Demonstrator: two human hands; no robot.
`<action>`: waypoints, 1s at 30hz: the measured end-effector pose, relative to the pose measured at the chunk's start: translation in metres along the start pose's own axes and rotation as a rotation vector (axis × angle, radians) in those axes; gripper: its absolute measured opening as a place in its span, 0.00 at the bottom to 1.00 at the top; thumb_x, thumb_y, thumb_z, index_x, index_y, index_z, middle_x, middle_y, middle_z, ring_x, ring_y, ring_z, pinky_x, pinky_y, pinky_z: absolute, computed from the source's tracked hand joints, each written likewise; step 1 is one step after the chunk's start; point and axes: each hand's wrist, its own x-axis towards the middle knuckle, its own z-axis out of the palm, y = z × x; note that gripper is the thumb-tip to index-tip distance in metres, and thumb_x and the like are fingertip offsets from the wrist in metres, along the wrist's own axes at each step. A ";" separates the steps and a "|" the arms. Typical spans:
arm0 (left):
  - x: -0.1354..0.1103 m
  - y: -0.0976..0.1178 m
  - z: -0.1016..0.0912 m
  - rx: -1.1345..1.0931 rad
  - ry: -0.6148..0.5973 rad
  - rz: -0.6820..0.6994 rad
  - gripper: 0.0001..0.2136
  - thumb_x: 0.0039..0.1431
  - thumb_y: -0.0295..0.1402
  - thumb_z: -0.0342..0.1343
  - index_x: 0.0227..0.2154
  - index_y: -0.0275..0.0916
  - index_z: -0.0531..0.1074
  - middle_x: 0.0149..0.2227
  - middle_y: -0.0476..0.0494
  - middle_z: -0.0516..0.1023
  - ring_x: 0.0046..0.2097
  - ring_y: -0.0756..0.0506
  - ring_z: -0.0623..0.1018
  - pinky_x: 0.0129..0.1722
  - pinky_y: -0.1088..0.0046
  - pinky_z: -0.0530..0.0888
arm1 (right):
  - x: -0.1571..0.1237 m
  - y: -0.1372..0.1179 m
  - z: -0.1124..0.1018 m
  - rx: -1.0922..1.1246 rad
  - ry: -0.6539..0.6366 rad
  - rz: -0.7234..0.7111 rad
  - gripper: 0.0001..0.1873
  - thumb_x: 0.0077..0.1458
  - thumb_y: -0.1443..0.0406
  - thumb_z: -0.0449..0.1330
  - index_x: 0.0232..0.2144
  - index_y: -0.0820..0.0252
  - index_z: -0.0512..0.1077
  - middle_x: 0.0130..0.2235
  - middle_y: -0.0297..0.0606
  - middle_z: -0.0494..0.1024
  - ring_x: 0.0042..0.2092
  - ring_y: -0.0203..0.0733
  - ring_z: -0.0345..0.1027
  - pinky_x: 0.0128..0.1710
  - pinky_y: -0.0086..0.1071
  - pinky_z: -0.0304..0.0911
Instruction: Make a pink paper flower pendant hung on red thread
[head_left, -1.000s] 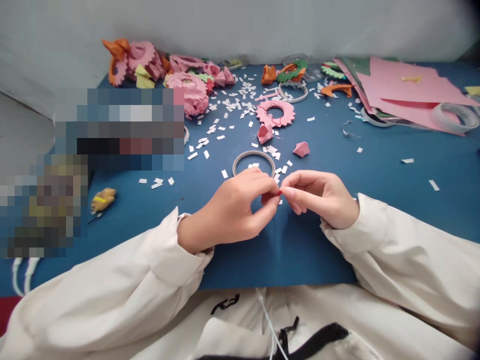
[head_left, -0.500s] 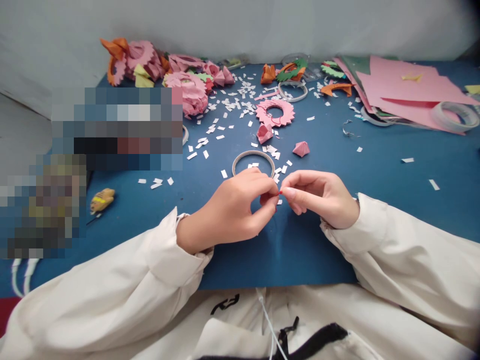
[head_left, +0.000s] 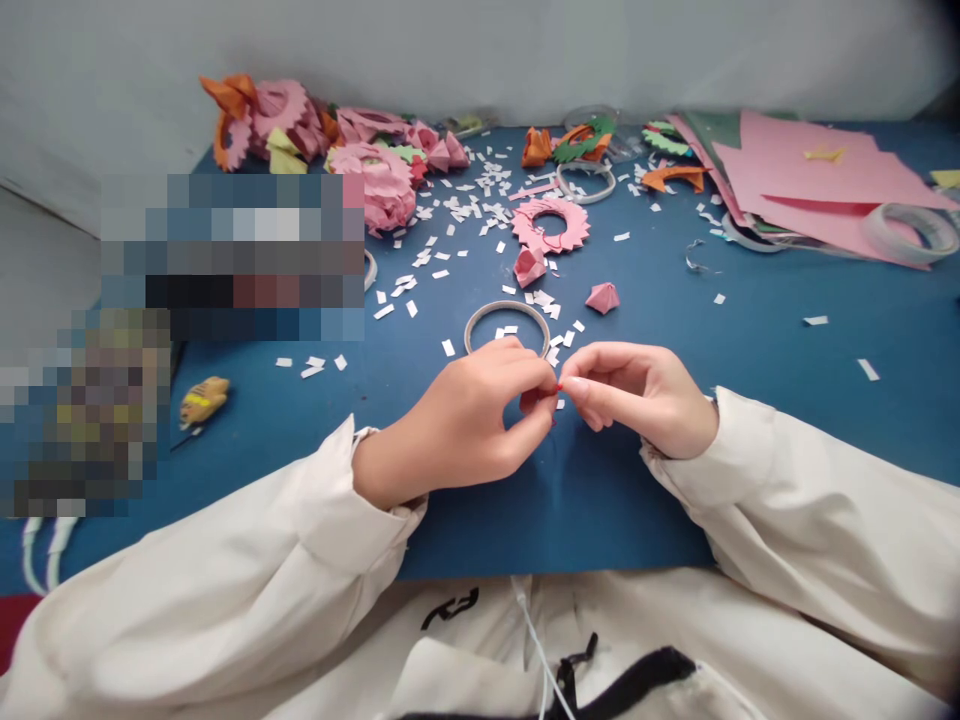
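Above the near part of the blue table, both my hands meet fingertip to fingertip. Pinched between them is a bit of thin red string (head_left: pixel 559 387), mostly hidden by the fingers. My left hand (head_left: pixel 469 415) is closed on one side of it, thumb against forefinger. My right hand (head_left: pixel 645 395) grips it from the other side with thumb and forefinger. Just beyond the left knuckles lies a narrow tape ring (head_left: pixel 469 330), partly covered by that hand. A folded pink paper piece (head_left: pixel 602 297) rests farther back, near a toothed pink paper ring (head_left: pixel 525 225).
White paper snippets (head_left: pixel 491 212) are scattered over the table (head_left: pixel 780 400). Crumpled pink paper shapes (head_left: pixel 375 185) are heaped at the back left. Pink sheets (head_left: pixel 817 190) and a clear tape roll (head_left: pixel 919 235) lie at the right. A small yellow object (head_left: pixel 204 400) sits left; blurred blocks hide the area beside it.
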 end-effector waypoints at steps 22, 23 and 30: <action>0.002 -0.003 0.000 0.040 -0.012 -0.098 0.07 0.54 0.26 0.50 0.25 0.36 0.71 0.23 0.50 0.70 0.26 0.52 0.67 0.27 0.76 0.62 | 0.001 0.001 0.001 0.017 -0.023 0.025 0.18 0.46 0.53 0.63 0.25 0.64 0.68 0.18 0.29 0.65 0.19 0.28 0.58 0.19 0.25 0.55; 0.002 -0.003 0.000 0.045 -0.011 -0.105 0.07 0.55 0.26 0.50 0.25 0.36 0.71 0.22 0.50 0.70 0.26 0.53 0.67 0.27 0.76 0.62 | 0.001 0.001 0.001 0.016 -0.026 0.028 0.18 0.47 0.53 0.63 0.25 0.64 0.68 0.18 0.29 0.65 0.20 0.28 0.58 0.19 0.25 0.55; 0.000 -0.001 0.000 0.023 -0.034 -0.134 0.04 0.53 0.27 0.51 0.28 0.37 0.70 0.24 0.51 0.70 0.27 0.52 0.67 0.27 0.76 0.62 | 0.000 0.000 0.002 -0.007 -0.006 0.019 0.18 0.47 0.54 0.63 0.26 0.64 0.68 0.19 0.29 0.65 0.20 0.27 0.58 0.19 0.24 0.55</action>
